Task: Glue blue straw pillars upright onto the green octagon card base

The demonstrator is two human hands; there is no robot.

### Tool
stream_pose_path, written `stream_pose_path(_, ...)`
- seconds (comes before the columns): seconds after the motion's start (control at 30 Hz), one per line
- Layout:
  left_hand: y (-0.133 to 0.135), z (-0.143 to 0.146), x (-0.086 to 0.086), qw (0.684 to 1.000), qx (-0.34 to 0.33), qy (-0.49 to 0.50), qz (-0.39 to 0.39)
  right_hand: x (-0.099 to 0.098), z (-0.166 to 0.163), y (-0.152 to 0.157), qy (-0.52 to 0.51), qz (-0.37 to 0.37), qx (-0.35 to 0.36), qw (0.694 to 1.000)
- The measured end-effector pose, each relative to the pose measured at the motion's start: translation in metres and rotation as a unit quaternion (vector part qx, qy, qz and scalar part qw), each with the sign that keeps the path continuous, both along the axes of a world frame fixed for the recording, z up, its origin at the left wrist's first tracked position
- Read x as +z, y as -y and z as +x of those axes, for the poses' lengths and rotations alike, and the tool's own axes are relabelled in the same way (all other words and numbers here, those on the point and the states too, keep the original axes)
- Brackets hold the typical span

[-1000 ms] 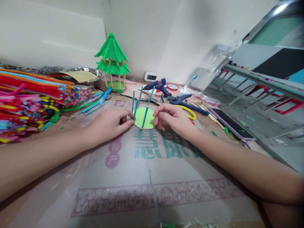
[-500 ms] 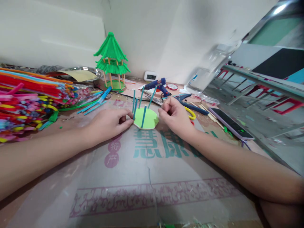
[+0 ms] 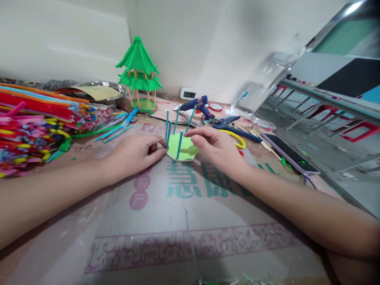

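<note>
A light green paper base [image 3: 186,151] lies on the printed cardboard sheet [image 3: 184,221], with several blue straw posts [image 3: 179,145] standing on it. My left hand [image 3: 135,153] rests on the cardboard and pinches the base's left edge beside the left posts. My right hand [image 3: 215,145] reaches over the base from the right. Its thumb and forefinger are closed on the lower part of the leaning rear-right post [image 3: 190,118].
Behind stand a finished green pagoda model [image 3: 139,75], a metal tray [image 3: 102,92], a blue glue gun [image 3: 198,106] and a small timer [image 3: 188,94]. A pile of coloured straws [image 3: 35,120] fills the left. Pliers [image 3: 233,126], wooden sticks [image 3: 261,141] and a phone [image 3: 289,158] lie to the right.
My right hand let go of the base's right edge, lifted, and moved back and left to pinch the rear-right post. My left hand stayed at the base's left edge.
</note>
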State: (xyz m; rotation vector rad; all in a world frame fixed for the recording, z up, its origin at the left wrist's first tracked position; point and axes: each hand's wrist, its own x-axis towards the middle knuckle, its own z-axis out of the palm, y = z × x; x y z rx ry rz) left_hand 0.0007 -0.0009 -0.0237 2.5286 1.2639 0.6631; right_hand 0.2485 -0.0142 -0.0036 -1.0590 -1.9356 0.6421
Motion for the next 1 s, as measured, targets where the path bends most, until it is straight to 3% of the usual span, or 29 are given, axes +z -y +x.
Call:
stream_pose_path(0.23, -0.0012, -0.0024, -0.0018, 0.999, -0.032, 0.011, 0.012, -0.0077, -0.0061, -0.0036, 0.038, -0.007, 0.055, 0.998)
stream_pose_path(0.6, 0.0005, -0.0008, -0.0020, 0.999, -0.035, 0.017, 0.008, -0.0076, -0.0047, -0.0017, 0.048, 0.070, 0.106, 0.991)
stream_pose_path(0.77, 0.0005, -0.0009, -0.0011, 0.999, -0.003, 0.011, 0.030, -0.0079, -0.0049, -0.0014, 0.056, 0.052, 0.087, 0.993)
stream_pose_path(1.0, 0.0032, -0.0006, -0.0001, 1.000, -0.018, 0.002, 0.022, -0.0090, -0.0047, -0.0030, 0.022, 0.011, 0.072, 0.997)
